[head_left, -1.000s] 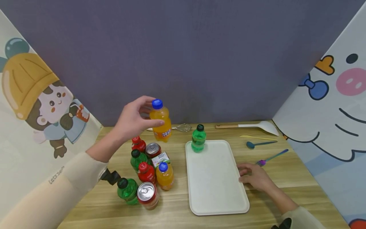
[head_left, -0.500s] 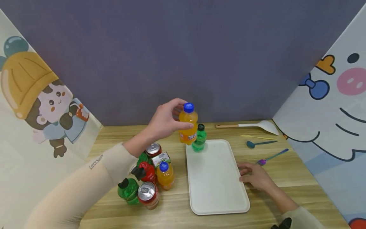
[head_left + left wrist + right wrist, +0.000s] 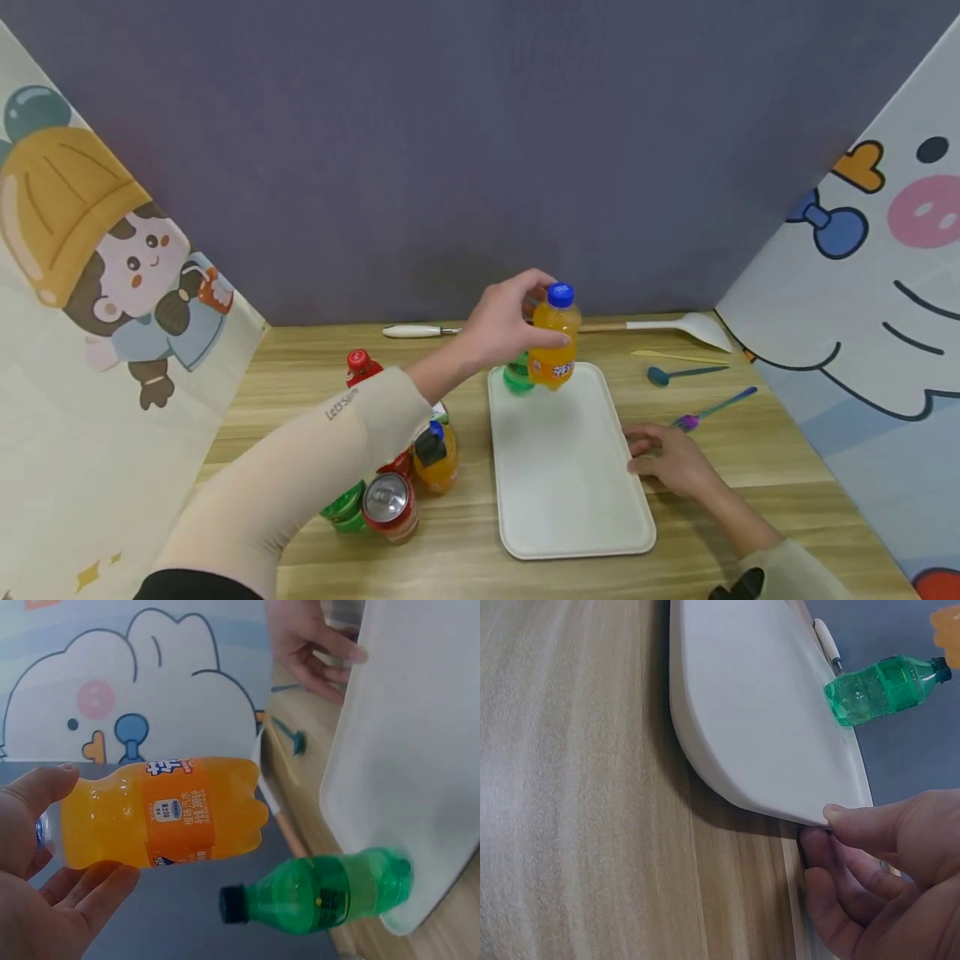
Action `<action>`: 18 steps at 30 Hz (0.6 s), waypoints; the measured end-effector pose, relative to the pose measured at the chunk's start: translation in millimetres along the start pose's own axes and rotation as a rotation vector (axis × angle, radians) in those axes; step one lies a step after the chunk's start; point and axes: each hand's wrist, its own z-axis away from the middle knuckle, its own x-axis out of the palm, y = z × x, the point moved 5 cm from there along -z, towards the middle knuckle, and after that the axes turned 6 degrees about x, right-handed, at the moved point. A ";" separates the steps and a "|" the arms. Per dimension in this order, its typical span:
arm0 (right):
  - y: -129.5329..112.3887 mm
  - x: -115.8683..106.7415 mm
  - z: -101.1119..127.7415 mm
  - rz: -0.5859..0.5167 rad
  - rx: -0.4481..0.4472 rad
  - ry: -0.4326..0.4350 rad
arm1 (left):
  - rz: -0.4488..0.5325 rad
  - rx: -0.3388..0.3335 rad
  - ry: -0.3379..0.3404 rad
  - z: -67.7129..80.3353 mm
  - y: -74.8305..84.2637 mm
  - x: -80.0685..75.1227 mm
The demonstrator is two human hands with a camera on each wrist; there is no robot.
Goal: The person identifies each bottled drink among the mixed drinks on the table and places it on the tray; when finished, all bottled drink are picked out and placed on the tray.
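Orange bottle (image 3: 553, 346): held raised over the far end of the tray (image 3: 573, 492), seen in the head view; no contact with the tray shows in the left wrist view.
Long axis: near upright, blue cap up, base toward the tray; lies to the right of the left hand (image 3: 506, 323), along its fingers' reach.
Neighbour: green bottle (image 3: 330, 892), upright on the tray's far left corner; partly hidden behind the orange bottle in the head view; a gap shows between the two in the left wrist view.
Nearer hand: left; it grips the orange bottle by the upper part, thumb on the near side, fingers behind.
Right hand (image 3: 667, 458): pinches the tray's right rim, thumb on top, fingers curled below; well apart from the orange bottle.
Change from one second ago: orange bottle carried rightward, from over the table left of the tray to the right of the green bottle's cap; left sleeve (image 3: 300, 467) now covers much of the drinks group (image 3: 390, 504); right hand and tray look unmoved.
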 end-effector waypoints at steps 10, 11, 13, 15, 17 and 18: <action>-1.7 0.8 0.9 0.024 0.012 0.007 | -0.021 -0.013 -0.021 -25.2 -8.3 37.5; -1.9 0.9 1.1 0.022 0.016 0.006 | -0.031 -0.015 -0.022 -27.9 -9.7 40.7; -2.2 0.9 1.4 0.019 0.021 0.006 | -0.050 -0.021 -0.021 -32.9 -12.1 46.5; -2.4 0.9 1.5 0.014 0.024 0.009 | -0.067 -0.032 -0.019 -37.6 -14.5 51.9; -2.5 0.9 1.3 0.010 0.025 0.010 | -0.078 -0.050 -0.016 -41.2 -17.1 56.9; -2.6 0.9 1.3 0.009 0.024 0.010 | -0.079 -0.056 -0.013 -42.8 -18.5 59.6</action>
